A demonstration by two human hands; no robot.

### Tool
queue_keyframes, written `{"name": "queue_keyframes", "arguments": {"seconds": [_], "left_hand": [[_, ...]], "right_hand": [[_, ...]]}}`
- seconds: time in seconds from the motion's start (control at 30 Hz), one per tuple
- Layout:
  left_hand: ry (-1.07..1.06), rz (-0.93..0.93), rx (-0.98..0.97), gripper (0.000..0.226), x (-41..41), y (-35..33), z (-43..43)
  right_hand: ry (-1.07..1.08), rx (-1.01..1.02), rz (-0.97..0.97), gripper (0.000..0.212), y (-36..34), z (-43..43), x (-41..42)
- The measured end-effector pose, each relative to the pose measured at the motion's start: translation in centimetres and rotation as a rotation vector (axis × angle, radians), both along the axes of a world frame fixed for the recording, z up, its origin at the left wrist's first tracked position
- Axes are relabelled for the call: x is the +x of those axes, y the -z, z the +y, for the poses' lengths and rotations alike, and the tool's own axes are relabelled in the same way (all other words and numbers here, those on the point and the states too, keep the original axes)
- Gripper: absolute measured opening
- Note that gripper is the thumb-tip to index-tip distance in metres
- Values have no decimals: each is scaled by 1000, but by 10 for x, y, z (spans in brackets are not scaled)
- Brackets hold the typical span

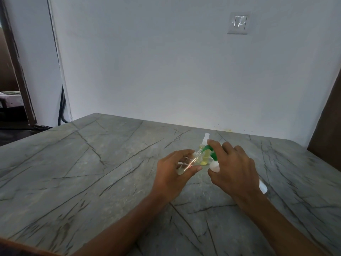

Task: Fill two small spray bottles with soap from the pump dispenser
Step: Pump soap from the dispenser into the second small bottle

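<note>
My left hand [177, 166] grips a small clear spray bottle [188, 162], tilted with its open neck up to the right. The bottle has no cap and holds a little pale liquid. My right hand [234, 163] holds the white pump dispenser [215, 166], a finger pressing on its green pump head [209, 149]. The green spout points into the clear bottle's neck. Behind them stands a second small spray bottle [204, 157] with yellowish liquid and a white spray top [206, 138]. The dispenser's body is mostly hidden by my right hand.
Everything sits on a grey marble-patterned table [110, 172]. A white object [263, 186] lies on the table just right of my right wrist. A white wall with a switch plate [238, 23] is behind; a brown panel [326, 130] stands at the right.
</note>
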State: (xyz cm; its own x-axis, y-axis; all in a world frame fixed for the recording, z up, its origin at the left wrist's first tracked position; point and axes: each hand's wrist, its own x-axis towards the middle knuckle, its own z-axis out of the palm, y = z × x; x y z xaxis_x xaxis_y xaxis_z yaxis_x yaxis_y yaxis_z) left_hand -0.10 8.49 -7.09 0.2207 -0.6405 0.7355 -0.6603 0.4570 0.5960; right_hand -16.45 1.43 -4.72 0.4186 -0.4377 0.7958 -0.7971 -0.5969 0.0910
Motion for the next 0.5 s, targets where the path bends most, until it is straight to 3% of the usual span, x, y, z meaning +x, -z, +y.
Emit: {"name": "queue_keyframes", "arguments": {"seconds": [0.5], "left_hand": [[-16, 48, -30, 47, 1, -2, 1]], "right_hand": [[34, -5, 28, 113, 1, 4, -1]]}}
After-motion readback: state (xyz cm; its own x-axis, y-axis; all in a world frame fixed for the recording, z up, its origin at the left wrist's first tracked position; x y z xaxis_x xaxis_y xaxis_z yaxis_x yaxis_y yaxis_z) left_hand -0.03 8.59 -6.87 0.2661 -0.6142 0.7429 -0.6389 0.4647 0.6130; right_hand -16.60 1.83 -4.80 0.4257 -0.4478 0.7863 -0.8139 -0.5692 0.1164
